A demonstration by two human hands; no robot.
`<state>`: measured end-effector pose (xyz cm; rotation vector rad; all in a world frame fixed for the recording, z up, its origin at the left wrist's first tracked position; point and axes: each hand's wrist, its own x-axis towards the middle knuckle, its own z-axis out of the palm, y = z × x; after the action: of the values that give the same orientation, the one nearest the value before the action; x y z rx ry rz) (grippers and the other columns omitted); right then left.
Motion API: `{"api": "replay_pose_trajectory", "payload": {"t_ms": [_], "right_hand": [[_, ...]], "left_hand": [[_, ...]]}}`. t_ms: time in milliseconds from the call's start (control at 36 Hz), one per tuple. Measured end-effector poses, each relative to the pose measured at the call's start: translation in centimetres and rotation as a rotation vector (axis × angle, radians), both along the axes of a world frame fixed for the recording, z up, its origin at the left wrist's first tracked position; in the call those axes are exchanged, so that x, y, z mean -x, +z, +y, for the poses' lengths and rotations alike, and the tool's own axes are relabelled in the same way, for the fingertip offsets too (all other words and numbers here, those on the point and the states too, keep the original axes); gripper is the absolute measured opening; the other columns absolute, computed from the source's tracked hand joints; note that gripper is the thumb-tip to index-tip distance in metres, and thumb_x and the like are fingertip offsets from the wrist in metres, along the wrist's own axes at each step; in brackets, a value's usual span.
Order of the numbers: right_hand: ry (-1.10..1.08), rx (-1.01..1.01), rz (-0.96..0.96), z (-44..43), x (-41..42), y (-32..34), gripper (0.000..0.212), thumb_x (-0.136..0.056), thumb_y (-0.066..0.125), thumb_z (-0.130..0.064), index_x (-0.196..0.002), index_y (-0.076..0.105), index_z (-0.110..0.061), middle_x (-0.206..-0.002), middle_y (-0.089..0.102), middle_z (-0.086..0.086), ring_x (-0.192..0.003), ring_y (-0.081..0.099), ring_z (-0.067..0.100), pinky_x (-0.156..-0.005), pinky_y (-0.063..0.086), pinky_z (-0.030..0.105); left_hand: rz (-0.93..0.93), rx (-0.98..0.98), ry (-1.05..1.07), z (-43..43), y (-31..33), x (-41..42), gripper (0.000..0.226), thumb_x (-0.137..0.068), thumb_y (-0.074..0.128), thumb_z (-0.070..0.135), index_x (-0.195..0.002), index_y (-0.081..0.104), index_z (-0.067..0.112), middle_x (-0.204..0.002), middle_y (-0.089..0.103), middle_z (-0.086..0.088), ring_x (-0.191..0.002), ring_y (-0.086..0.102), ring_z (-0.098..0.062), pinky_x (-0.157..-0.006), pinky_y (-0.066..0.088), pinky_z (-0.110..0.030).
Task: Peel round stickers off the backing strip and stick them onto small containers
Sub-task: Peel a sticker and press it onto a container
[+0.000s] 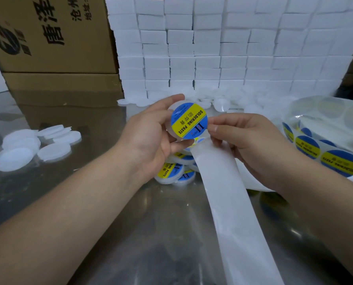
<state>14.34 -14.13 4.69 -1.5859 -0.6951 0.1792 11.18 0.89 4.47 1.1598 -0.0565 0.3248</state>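
Note:
My left hand (149, 136) grips a small round white container (174, 109) by its rim, tilted toward me. A round blue and yellow "soldering paste" sticker (189, 120) lies on its face. My right hand (247, 140) pinches the white backing strip (227, 202) at the sticker's right edge; the bare strip hangs down toward me. The strip's sticker-bearing length (323, 153) curls at the right. Several labelled containers (175, 171) are piled under my left hand.
Loose white lids (33, 146) lie at the left on the shiny metal table (109, 212). A heap of unlabelled white containers (218, 99) sits behind my hands. A wall of white blocks (223, 48) and cardboard boxes (52, 38) closes the back.

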Motion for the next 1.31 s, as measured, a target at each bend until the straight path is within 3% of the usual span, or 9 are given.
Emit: {"api": "replay_pose_trajectory", "payload": {"t_ms": [222,306,611,861,1306], "right_hand": [[-0.021,0.003,0.018,0.08,-0.10,-0.12,0.026,-0.083,0.059,-0.012,-0.067,0.075,-0.025,-0.050,0.052,-0.007,-0.053,0.046,0.008,-0.060,0.040,0.023],[-0.025,0.003,0.014,0.04,-0.11,-0.12,0.025,-0.083,0.060,-0.013,-0.067,0.075,-0.025,-0.050,0.052,-0.007,-0.052,0.046,0.007,-0.058,0.040,0.020],[-0.023,-0.004,0.020,0.09,-0.17,-0.17,0.029,-0.084,0.059,-0.010,-0.064,0.074,-0.025,-0.049,0.053,-0.008,-0.050,0.046,0.007,-0.051,0.040,0.015],[-0.036,0.008,0.015,0.04,-0.22,-0.20,0.023,-0.084,0.059,-0.012,-0.069,0.073,-0.021,-0.050,0.052,-0.008,-0.051,0.045,0.007,-0.055,0.039,0.017],[-0.101,0.057,0.000,0.14,-0.67,-0.44,0.026,-0.085,0.060,-0.015,-0.064,0.072,-0.025,-0.048,0.053,-0.009,-0.047,0.045,0.005,-0.047,0.038,0.012]], "left_hand": [[-0.025,0.071,-0.047,-0.18,0.20,0.20,0.029,-0.097,0.033,0.013,-0.095,0.062,0.017,-0.087,0.068,-0.012,-0.071,0.069,-0.025,-0.060,0.058,-0.035],[-0.034,0.027,-0.031,-0.27,0.13,0.21,0.025,-0.096,0.037,0.015,-0.093,0.062,0.018,-0.080,0.069,-0.006,-0.070,0.069,-0.023,-0.061,0.058,-0.035],[-0.056,-0.071,-0.013,-0.36,-0.22,0.25,0.018,-0.090,0.050,0.010,-0.096,0.063,0.021,-0.083,0.070,-0.001,-0.073,0.069,-0.019,-0.059,0.056,-0.031],[-0.068,-0.095,0.002,-0.49,-0.26,0.31,0.018,-0.089,0.052,0.009,-0.095,0.063,0.022,-0.087,0.068,-0.002,-0.071,0.069,-0.017,-0.058,0.056,-0.028],[-0.132,-0.195,0.101,-0.97,-0.33,0.70,0.026,-0.089,0.053,0.005,-0.090,0.064,0.029,-0.089,0.069,0.001,-0.077,0.069,-0.016,-0.063,0.057,-0.027]]}}
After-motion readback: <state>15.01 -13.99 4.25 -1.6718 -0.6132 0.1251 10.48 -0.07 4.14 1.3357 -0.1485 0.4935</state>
